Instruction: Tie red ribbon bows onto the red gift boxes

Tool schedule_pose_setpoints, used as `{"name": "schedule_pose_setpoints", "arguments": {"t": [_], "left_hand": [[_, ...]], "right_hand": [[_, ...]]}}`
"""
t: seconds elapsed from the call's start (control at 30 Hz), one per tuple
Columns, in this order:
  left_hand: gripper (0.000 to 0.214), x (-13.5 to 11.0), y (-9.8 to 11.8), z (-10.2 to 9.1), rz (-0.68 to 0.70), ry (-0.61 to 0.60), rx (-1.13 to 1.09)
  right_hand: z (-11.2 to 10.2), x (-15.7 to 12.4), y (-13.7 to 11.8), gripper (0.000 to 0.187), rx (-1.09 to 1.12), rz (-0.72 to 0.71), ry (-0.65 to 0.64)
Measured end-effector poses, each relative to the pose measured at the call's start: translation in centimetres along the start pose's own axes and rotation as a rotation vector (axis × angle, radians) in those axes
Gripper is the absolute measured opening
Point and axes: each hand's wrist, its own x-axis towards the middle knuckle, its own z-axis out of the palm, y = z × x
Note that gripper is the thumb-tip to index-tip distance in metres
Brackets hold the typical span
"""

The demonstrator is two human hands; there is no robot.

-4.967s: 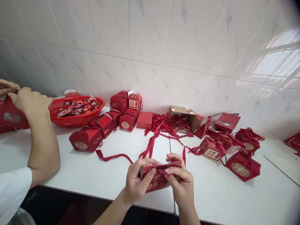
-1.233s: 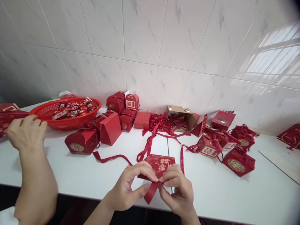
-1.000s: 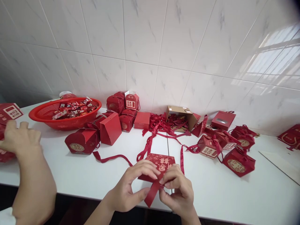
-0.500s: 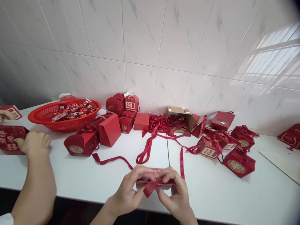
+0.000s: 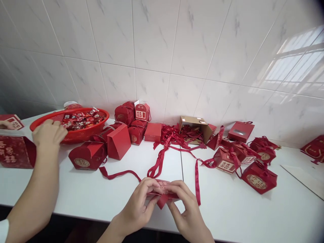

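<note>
Both my hands hold a small red paper gift box (image 5: 164, 193) with gold print, low over the front edge of the white table (image 5: 83, 189). My left hand (image 5: 140, 206) pinches its left side, fingers closed. My right hand (image 5: 186, 207) grips its right side, fingers curled over it. A red flap or ribbon end hangs under the box between my thumbs. A loose red ribbon (image 5: 197, 180) lies just right of my right hand.
A co-worker's hand (image 5: 48, 133) reaches to a red basket of sweets (image 5: 73, 123), beside an open red box (image 5: 16, 152). Finished red boxes (image 5: 87, 156) stand at left and right (image 5: 258, 177). A cardboard box with ribbons (image 5: 196, 126) sits by the tiled wall.
I have turned the red box from lying face-up to folded down between both hands, closer to me. The co-worker's hand has moved from the red box up to the basket.
</note>
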Motion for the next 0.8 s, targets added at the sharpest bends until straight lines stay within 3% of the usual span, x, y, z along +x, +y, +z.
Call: {"name": "schedule_pose_setpoints", "arguments": {"t": [0.27,0.5,0.67,0.8], "left_hand": [[0.024,0.4,0.0,0.1,-0.007,0.059,0.024],[0.027,0.5,0.0,0.9,-0.165,0.118,-0.135],[0.029,0.2,0.6,1.5,-0.347,0.171,-0.156],[0.045,1.3,-0.4,-0.9,-0.230,0.074,0.046]], "right_hand": [[0.5,0.0,0.6,0.034,-0.005,-0.033,0.054],[1.3,-0.1,2.0,0.034,-0.084,-0.198,0.196],[-1.4,0.7,2.3,0.021,-0.209,-0.047,0.076],[-4.6,0.5,3.1,0.017,-0.146,0.137,-0.100]]}}
